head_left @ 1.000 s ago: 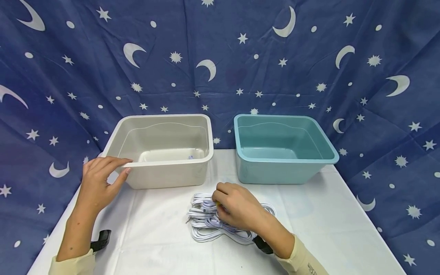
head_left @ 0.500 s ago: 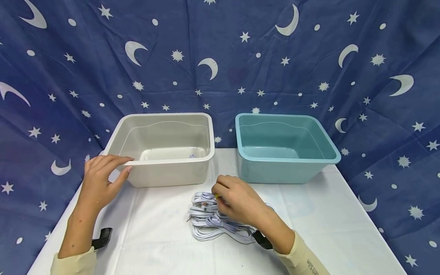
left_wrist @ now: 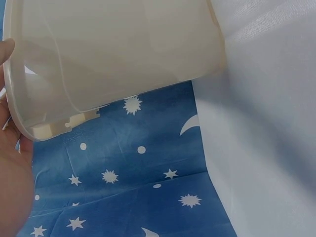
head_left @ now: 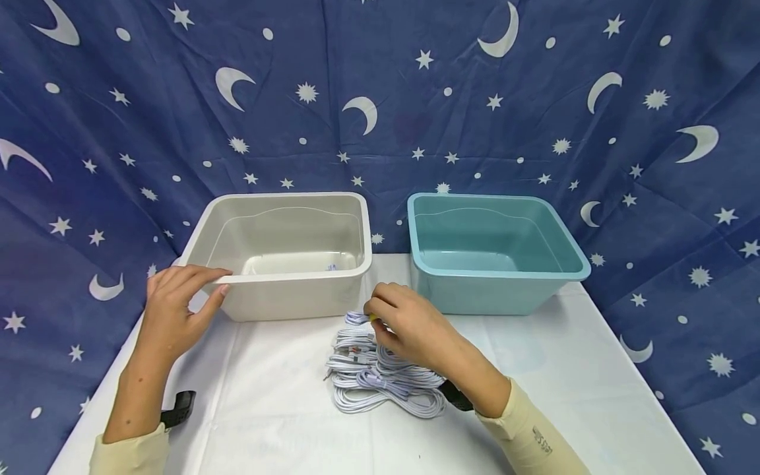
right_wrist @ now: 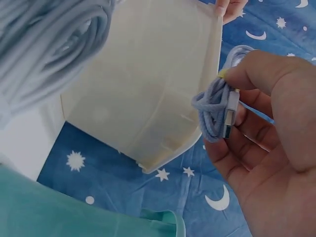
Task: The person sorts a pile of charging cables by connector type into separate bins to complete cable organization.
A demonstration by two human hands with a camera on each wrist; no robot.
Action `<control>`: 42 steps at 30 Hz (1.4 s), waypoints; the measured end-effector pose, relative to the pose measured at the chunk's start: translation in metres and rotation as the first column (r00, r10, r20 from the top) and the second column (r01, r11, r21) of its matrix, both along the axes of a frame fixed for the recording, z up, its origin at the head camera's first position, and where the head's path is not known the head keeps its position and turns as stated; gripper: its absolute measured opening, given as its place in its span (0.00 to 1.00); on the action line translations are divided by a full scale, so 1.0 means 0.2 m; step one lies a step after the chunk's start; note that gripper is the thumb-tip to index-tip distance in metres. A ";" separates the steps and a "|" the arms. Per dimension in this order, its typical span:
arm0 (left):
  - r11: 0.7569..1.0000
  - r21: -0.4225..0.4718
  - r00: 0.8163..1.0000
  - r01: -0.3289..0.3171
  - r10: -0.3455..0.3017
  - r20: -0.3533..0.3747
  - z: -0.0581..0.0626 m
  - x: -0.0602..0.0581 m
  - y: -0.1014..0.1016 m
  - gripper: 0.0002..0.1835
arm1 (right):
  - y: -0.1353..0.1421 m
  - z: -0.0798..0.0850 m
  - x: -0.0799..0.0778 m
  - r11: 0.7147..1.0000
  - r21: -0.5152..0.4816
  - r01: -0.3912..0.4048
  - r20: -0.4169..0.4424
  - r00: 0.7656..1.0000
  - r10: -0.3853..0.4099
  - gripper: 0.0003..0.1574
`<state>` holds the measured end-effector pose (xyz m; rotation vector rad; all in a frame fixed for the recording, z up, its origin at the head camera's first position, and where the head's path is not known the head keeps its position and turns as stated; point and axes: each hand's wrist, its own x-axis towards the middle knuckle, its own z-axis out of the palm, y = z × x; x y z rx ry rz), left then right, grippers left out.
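My right hand (head_left: 412, 326) pinches a coiled white USB cable (right_wrist: 212, 106) between thumb and fingers. A yellow tie (right_wrist: 222, 73) goes round the coil, and its metal plug (right_wrist: 228, 121) points down in the right wrist view. In the head view this coil is just above the far end of a pile of white coiled cables (head_left: 386, 386) on the table. My left hand (head_left: 172, 310) holds the near left corner of the off-white bin (head_left: 291, 299), fingers over the rim and thumb against the outside. The left wrist view shows only part of that hand.
To the right of the off-white bin stands a teal bin (head_left: 499, 295). A small blue mark (head_left: 331, 267) shows on the off-white bin's floor. Behind both hangs a blue curtain (head_left: 392, 86) with moons and stars. A white cloth (head_left: 285, 409) covers the table.
My right hand has lifted the tied cable off the pile and moved it away from me, toward the bins. My left hand keeps its place on the rim.
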<state>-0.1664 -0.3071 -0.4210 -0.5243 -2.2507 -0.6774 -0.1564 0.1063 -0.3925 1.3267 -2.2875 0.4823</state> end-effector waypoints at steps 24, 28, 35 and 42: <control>1.000 -0.013 1.000 0.000 0.000 0.003 0.01 0.02 -0.01 0.14 | -0.09 0.10 -0.18 0.997 -0.075 -0.024 0.020 0.999 0.025 0.09; 1.000 -0.019 1.000 -0.006 0.006 0.012 0.02 0.01 0.00 0.15 | -0.10 0.11 -0.21 0.996 -0.089 -0.008 0.043 0.999 0.011 0.09; 1.000 -0.014 1.000 -0.006 0.006 0.006 0.02 0.00 -0.01 0.14 | -0.14 0.12 -0.24 0.994 -0.107 0.018 0.055 0.998 -0.012 0.09; 1.000 -0.005 1.000 0.001 -0.001 -0.004 0.01 0.00 -0.01 0.15 | -0.17 0.14 -0.29 0.992 -0.123 0.031 0.083 0.996 -0.020 0.09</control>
